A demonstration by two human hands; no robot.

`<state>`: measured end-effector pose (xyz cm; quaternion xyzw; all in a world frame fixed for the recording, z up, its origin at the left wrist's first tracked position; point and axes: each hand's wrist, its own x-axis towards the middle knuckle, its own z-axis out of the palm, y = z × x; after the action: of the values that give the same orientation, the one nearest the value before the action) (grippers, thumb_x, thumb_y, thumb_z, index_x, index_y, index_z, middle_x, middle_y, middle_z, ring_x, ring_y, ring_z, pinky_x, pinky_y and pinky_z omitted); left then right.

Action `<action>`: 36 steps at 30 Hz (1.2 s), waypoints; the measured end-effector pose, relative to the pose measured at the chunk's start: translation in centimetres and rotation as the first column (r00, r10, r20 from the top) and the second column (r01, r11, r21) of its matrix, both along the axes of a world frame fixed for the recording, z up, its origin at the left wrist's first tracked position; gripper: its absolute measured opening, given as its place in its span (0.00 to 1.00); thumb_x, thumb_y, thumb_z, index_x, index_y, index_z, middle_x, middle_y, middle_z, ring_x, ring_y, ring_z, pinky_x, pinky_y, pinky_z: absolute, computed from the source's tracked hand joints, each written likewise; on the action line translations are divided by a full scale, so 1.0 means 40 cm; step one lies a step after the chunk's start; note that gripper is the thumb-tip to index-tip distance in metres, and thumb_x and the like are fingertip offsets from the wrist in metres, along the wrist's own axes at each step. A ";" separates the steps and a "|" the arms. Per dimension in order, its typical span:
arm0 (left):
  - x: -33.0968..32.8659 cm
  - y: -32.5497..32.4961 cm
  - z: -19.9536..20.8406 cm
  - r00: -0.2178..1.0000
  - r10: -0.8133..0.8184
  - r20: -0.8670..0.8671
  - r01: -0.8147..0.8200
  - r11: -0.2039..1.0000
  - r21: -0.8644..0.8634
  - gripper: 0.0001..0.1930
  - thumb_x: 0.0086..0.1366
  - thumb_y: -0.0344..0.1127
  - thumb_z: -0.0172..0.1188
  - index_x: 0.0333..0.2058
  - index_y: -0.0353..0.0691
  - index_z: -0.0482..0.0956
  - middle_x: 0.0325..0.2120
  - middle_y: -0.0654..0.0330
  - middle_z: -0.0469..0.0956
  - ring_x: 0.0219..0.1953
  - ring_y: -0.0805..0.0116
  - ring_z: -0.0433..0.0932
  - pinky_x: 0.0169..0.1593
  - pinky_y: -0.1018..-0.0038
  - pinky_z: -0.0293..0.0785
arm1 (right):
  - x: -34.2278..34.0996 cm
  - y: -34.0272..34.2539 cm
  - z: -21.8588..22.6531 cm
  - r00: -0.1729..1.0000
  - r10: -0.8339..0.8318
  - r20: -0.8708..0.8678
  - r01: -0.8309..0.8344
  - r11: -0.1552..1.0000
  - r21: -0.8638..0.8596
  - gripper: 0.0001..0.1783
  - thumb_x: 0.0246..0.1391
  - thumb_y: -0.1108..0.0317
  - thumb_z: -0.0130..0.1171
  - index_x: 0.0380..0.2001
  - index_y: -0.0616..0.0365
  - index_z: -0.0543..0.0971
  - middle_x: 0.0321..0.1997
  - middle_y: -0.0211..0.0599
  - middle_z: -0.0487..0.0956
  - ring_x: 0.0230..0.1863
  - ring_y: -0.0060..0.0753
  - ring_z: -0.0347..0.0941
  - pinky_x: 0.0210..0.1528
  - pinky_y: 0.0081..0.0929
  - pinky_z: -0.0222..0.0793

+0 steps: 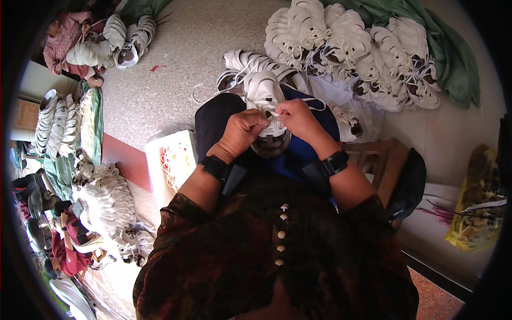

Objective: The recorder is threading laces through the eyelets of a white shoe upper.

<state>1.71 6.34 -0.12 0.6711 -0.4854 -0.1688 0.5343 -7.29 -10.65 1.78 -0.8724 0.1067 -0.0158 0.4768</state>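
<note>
A white sneaker (262, 88) rests on my lap, its toe pointing away from me and its dark collar towards my body. Over its tongue, my left hand (244, 130) is closed in a pinch at the lace. On the other side of the tongue, my right hand (300, 118) also pinches white shoelace (272, 113) between thumb and finger. The fingers partly hide the lace holes. Just beyond this shoe lies a row of white shoe uppers (250, 60), with a loose lace trailing to the left.
At the far right, a large heap of white shoes (346, 42) lies by green cloth (453, 58). A white container (154, 160) with red and yellow laces stands at my left. Beside my right arm is a wooden stool (373, 160). Other people (69, 250) sit at the left among shoe stacks.
</note>
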 end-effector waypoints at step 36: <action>0.003 0.005 -0.003 0.996 0.014 -0.091 -0.019 0.998 -0.061 0.05 0.50 0.19 0.59 0.27 0.34 0.78 0.26 0.57 0.77 0.31 0.68 0.76 0.37 0.77 0.71 | 0.002 0.060 -0.037 0.953 -0.132 0.272 0.239 0.880 -0.411 0.01 0.38 0.73 0.54 0.18 0.56 0.73 0.21 0.45 0.72 0.27 0.50 0.70 0.29 0.42 0.65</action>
<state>1.85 6.55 -0.26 0.6498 -0.4601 -0.1796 0.5778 -7.20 -8.27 0.31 -0.9347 0.1263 -0.1890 0.2731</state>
